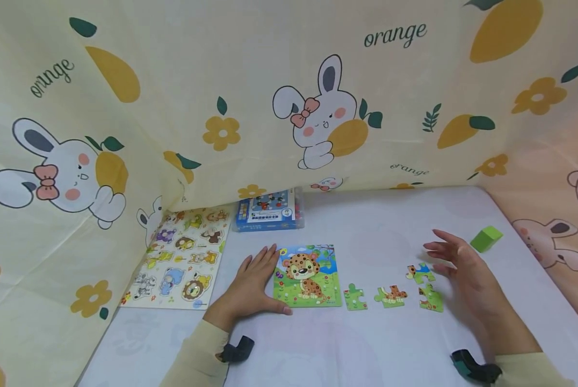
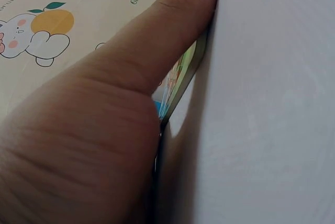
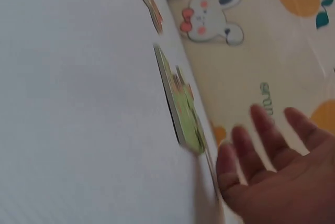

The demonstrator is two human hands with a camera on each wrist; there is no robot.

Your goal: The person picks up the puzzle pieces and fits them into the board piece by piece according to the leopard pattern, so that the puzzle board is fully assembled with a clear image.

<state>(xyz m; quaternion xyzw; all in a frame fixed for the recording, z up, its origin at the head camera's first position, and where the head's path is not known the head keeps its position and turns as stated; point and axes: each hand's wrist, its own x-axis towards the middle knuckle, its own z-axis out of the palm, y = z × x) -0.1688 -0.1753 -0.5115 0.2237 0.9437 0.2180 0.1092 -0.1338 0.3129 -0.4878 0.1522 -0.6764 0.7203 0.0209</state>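
Note:
A square puzzle board [image 1: 307, 277] with a leopard picture lies flat on the white table. My left hand [image 1: 250, 287] rests at its left side, fingers spread along the left edge and thumb at the bottom corner. In the left wrist view the thumb [image 2: 152, 41] lies stretched beside the board's edge [image 2: 184, 72]. To the right of the board lie several loose jigsaw pieces: a green one [image 1: 354, 298], a leopard-patterned one [image 1: 392, 296] and others, including a bottom-right piece [image 1: 432, 299]. My right hand [image 1: 468, 274] hovers beside the rightmost pieces, fingers loosely extended, holding nothing.
A sheet of animal stickers [image 1: 182, 263] lies at the left. Behind the board is a blue boxed set [image 1: 268, 212] in a clear case. A light green block [image 1: 486, 238] sits beyond my right hand. A patterned cloth [image 1: 250, 70] hangs around the table's back and sides.

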